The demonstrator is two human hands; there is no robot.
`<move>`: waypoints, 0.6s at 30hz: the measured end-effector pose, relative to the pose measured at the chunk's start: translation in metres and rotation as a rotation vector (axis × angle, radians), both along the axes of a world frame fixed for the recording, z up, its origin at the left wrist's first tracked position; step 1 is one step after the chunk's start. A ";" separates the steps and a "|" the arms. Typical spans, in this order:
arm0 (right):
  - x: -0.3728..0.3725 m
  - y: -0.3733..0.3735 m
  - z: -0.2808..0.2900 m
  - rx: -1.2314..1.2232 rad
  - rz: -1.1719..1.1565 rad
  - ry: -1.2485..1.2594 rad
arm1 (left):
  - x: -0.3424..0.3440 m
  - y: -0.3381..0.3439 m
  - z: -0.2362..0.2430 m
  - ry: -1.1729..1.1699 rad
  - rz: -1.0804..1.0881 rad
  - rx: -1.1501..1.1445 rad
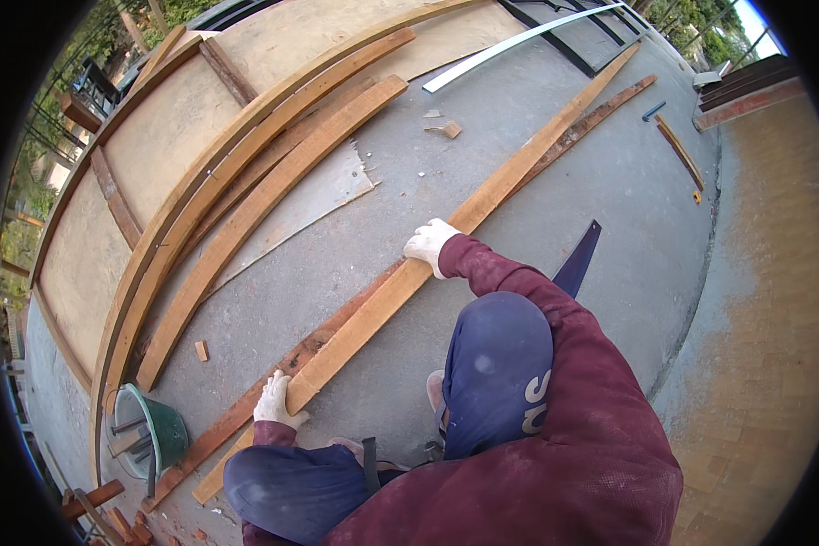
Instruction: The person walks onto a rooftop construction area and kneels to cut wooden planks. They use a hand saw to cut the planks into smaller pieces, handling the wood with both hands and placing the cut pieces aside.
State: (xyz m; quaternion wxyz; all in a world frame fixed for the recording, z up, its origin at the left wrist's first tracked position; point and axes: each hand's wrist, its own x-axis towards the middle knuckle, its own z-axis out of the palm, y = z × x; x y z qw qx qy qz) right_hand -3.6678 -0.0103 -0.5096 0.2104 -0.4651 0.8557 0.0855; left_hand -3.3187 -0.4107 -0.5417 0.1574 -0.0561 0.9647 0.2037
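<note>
A long light-brown wooden plank [364, 328] runs diagonally across the grey floor in front of my knees. My right hand [430, 246], in a white glove, wraps over it near its middle. At its near end my left hand [279, 400], also gloved, grips the plank with the fingers bent over its far side. A rougher reddish-brown board [337, 326] lies partly under the plank, its ends sticking out. Past the left hand, another strip of light wood [220, 478] shows. Beside my right forearm, a dark tapered saw blade [578, 259] points away; its handle is hidden.
Several long timbers [273, 196] lie at the left by a framed plywood panel [182, 118]. A green bucket [166, 428] holding tools stands near left. Farther off are a white strip [500, 45], black metal frames [564, 45], a blue tool [653, 111] and a thin wood strip [680, 150].
</note>
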 end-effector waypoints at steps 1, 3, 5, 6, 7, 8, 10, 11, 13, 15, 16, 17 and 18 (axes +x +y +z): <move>-0.002 0.001 0.012 -0.052 0.043 0.078 | -0.006 -0.005 0.016 -0.043 0.050 0.070; -0.001 0.012 0.027 -0.337 -0.058 0.315 | -0.026 -0.013 0.044 -0.055 0.058 0.047; 0.011 0.025 0.029 -0.654 -0.205 0.398 | -0.038 -0.021 0.071 -0.067 -0.006 0.101; 0.020 0.030 0.027 -0.673 -0.235 0.430 | -0.035 -0.018 0.082 -0.130 -0.017 0.079; 0.031 0.037 0.024 -0.661 -0.210 0.450 | -0.031 -0.015 0.092 -0.150 -0.052 0.125; 0.037 0.039 0.019 -0.650 -0.183 0.442 | -0.029 -0.008 0.098 -0.269 -0.062 0.078; 0.045 0.041 0.010 -0.598 -0.076 0.428 | -0.026 0.003 0.104 -0.428 -0.048 0.149; 0.045 0.039 0.006 -0.529 -0.003 0.406 | -0.024 0.009 0.105 -0.387 -0.071 0.124; 0.033 0.034 0.005 -0.517 -0.062 0.377 | -0.030 0.017 0.102 -0.288 -0.053 0.118; 0.012 0.034 0.008 -0.319 -0.028 0.345 | -0.042 0.022 0.095 -0.325 -0.049 0.119; 0.002 0.034 0.007 -0.306 -0.012 0.327 | -0.046 0.025 0.091 -0.271 -0.062 0.147; -0.007 0.036 0.005 -0.280 0.011 0.294 | -0.049 0.025 0.086 -0.222 -0.061 0.165; -0.015 0.037 -0.001 -0.247 -0.001 0.296 | -0.054 0.023 0.080 -0.244 -0.056 0.198</move>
